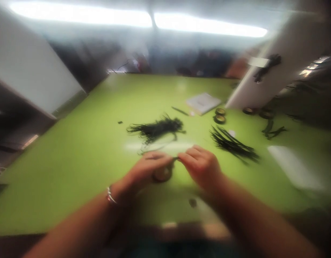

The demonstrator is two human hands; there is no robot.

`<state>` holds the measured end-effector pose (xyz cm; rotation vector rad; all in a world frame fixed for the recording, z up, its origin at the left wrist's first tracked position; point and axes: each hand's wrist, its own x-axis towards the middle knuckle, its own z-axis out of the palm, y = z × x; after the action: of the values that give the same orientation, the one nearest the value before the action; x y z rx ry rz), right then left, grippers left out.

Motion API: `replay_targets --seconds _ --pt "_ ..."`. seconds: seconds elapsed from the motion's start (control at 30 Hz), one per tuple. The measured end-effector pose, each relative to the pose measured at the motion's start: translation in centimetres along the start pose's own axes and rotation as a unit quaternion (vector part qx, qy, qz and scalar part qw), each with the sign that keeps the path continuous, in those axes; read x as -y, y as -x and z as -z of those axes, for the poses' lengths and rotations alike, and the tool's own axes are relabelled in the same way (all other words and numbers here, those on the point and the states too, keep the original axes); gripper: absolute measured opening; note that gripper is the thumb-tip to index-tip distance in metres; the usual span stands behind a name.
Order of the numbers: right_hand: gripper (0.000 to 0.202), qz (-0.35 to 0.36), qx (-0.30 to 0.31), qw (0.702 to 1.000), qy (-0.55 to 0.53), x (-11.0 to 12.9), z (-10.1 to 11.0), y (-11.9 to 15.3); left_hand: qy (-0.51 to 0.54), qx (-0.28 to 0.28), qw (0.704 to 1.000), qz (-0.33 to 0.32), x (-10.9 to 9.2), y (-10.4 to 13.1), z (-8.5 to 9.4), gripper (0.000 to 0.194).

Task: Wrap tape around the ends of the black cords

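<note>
In the head view, my left hand [156,163] and my right hand [200,163] come close together over the near middle of the table. A short dark strip [175,158] spans the gap between their fingertips, and both hands pinch it. Under my left fingers is a dark roll of tape [162,175] with a tan core, partly hidden by that hand. Whether the strip is tape or a cable end is too blurred to tell. Just beyond my hands lies a tangled bundle of black cables [160,128]. A row of straighter black strips [234,145] rests to the right.
On the green table [82,161] are two tape rolls [220,116], a pen [180,110], a white pad [203,103] and a pale sheet [294,166] at right. A white pillar [262,82] rises at the back right. A small dark piece [192,203] lies near the front edge.
</note>
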<state>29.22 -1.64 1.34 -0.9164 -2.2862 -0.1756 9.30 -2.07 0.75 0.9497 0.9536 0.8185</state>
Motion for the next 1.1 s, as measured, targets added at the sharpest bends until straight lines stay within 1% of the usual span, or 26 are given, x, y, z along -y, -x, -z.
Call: replay_targets --seconds 0.07,0.13,0.2,0.23,0.27,0.33,0.37,0.4,0.47,0.5,0.57,0.6,0.63,0.67,0.7,0.77,0.83,0.93,1.0,1.07,1.1 --pt "0.015 0.072 -0.026 0.995 0.067 0.0 -0.1 0.1 0.026 -0.002 1.000 -0.001 0.0 0.0 0.0 0.036" --pt "0.017 0.099 -0.030 0.991 0.083 0.0 -0.2 0.2 0.042 -0.003 0.999 0.010 0.0 0.0 -0.1 0.033" --pt "0.015 0.081 -0.018 0.994 0.071 -0.1 -0.4 0.1 0.030 -0.014 0.999 0.017 0.0 0.0 -0.2 0.030" --pt "0.014 0.061 -0.008 0.997 0.056 -0.2 -0.5 0.0 0.010 -0.025 1.000 0.010 0.1 0.0 -0.3 0.029" --pt "0.014 0.039 0.002 0.999 0.032 -0.2 -0.6 0.0 -0.023 -0.037 0.999 -0.008 0.1 0.0 -0.3 0.029" --pt "0.014 -0.004 0.027 0.999 -0.030 -0.2 -0.7 -0.1 -0.124 -0.061 0.988 -0.075 0.2 0.0 -0.1 0.026" --pt "0.014 -0.023 0.049 0.997 -0.057 -0.1 -0.7 -0.1 -0.182 -0.069 0.973 -0.121 0.3 -0.1 0.0 0.024" --pt "0.014 -0.037 0.078 0.993 -0.076 -0.1 -0.7 -0.1 -0.239 -0.072 0.953 -0.171 0.4 -0.1 0.1 0.022" --pt "0.014 -0.065 0.149 0.982 -0.100 0.0 -0.7 -0.2 -0.335 -0.059 0.903 -0.261 0.7 -0.2 0.5 0.018" --pt "0.016 -0.081 0.184 0.973 -0.116 0.0 -0.6 -0.2 -0.370 -0.047 0.879 -0.295 0.9 -0.3 0.6 0.015" --pt "0.022 -0.115 0.222 0.952 -0.174 -0.1 -0.5 -0.2 -0.414 -0.021 0.844 -0.340 1.1 -0.3 0.8 0.013" --pt "0.023 -0.131 0.224 0.943 -0.210 -0.2 -0.5 -0.2 -0.423 -0.012 0.835 -0.351 1.1 -0.3 0.8 0.012" --pt "0.022 -0.142 0.214 0.937 -0.238 -0.3 -0.5 -0.2 -0.424 -0.005 0.833 -0.356 1.0 -0.4 0.8 0.012" --pt "0.019 -0.145 0.192 0.937 -0.254 -0.4 -0.5 -0.2 -0.416 -0.001 0.838 -0.353 0.9 -0.4 0.8 0.011" --pt "0.016 -0.142 0.162 0.943 -0.252 -0.5 -0.5 -0.2 -0.401 -0.004 0.849 -0.345 0.7 -0.4 0.7 0.010" --pt "0.010 -0.123 0.099 0.965 -0.211 -0.6 -0.6 0.0 -0.359 -0.008 0.883 -0.303 0.3 -0.4 0.6 0.012" --pt "0.008 -0.101 0.050 0.982 -0.152 -0.4 -0.7 0.1 -0.306 -0.005 0.923 -0.234 -0.1 -0.3 0.5 0.016" --pt "0.010 -0.068 0.005 0.996 -0.060 -0.1 -0.5 0.1 -0.200 -0.001 0.973 -0.114 -0.4 -0.1 0.4 0.022" --pt "0.010 -0.043 -0.024 0.999 0.006 0.2 -0.3 0.1 -0.107 0.008 0.993 -0.055 -0.4 0.0 0.3 0.028" --pt "0.012 -0.019 -0.049 0.997 0.058 0.3 -0.2 0.1 -0.022 0.025 0.999 -0.024 -0.3 0.0 0.1 0.033" --pt "0.014 -0.011 -0.056 0.996 0.072 0.4 -0.2 0.1 0.008 0.022 1.000 -0.016 -0.2 0.0 -0.1 0.034"
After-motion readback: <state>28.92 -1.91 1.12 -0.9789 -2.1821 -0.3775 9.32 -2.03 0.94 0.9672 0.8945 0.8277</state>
